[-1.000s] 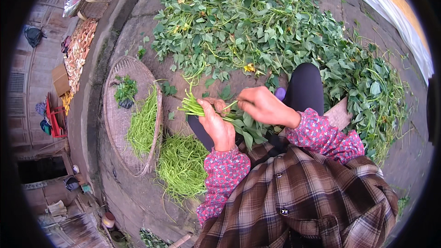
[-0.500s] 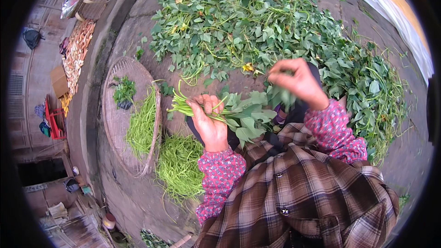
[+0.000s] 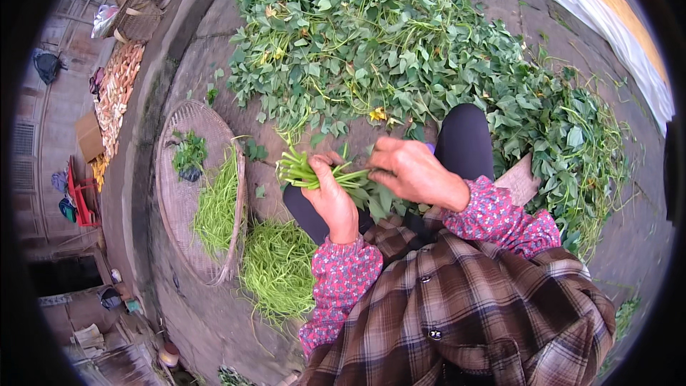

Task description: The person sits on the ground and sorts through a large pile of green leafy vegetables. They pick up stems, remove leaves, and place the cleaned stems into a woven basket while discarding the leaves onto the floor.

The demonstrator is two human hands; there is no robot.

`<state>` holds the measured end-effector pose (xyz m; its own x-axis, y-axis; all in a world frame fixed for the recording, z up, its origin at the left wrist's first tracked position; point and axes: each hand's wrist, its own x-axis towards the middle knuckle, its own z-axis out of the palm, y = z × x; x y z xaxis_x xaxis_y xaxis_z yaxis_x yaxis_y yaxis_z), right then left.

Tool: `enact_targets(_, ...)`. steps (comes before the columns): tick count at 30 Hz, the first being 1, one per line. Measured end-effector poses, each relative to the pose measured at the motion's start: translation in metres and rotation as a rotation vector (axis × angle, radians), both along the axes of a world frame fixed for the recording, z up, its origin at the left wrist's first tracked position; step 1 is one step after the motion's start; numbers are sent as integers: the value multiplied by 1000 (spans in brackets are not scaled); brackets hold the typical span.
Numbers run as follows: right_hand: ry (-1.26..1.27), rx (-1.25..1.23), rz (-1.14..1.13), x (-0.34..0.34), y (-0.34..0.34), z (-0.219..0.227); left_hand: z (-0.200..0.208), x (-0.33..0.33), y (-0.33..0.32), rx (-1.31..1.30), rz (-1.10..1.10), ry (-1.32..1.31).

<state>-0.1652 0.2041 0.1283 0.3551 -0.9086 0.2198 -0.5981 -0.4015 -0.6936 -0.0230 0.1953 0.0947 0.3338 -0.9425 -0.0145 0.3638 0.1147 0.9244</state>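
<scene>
A bunch of leafy green stems (image 3: pixel 291 167) lies across my left hand (image 3: pixel 333 200), whose fingers and thumb are wrapped round it. The pale cut-looking stem ends stick out on the left; the leaves hang on the right, partly under my right hand (image 3: pixel 421 175). My right hand is closed, its fingertips pinching at the stems where the leaves begin. Below and left of my hands lies a heap of stripped green stems (image 3: pixel 277 268). More bare stems (image 3: pixel 216 207) rest in a shallow woven basket (image 3: pixel 171 200), beside a small leafy bunch (image 3: pixel 190 151).
A big pile of leafy vines (image 3: pixel 371 43) spreads over the ground ahead and down the right side. A low concrete ledge (image 3: pixel 136 171) runs along the left. Beyond it are corn cobs (image 3: pixel 118 86), a cardboard box (image 3: pixel 89 136) and a red stool (image 3: pixel 82 193). White sheeting (image 3: pixel 593 14) lies far right.
My right hand has come down and left from above the leaves to the bunch. The leafy part it was at is now mostly covered. My left hand keeps its hold.
</scene>
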Motion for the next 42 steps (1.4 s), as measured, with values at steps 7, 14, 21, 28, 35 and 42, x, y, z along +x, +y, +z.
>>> enact_targets(7,-56,-25,103,-10,-3,4,-3,1,-2,-32,13,-233)
enact_targets(14,-152,-31,-33,5,-4,-10,2,2,2,85,-20,-139)
enact_targets(21,-962,554,-390,-36,-27,-27,10,16,-7,116,160,129)
enact_targets(28,-237,224,247,5,-7,-25,10,4,-5,136,97,139)
enact_targets(35,-130,82,134,10,1,-20,6,13,-5,151,174,108)
enact_targets(42,-970,466,-478,6,-13,-54,5,4,-6,56,-48,406)
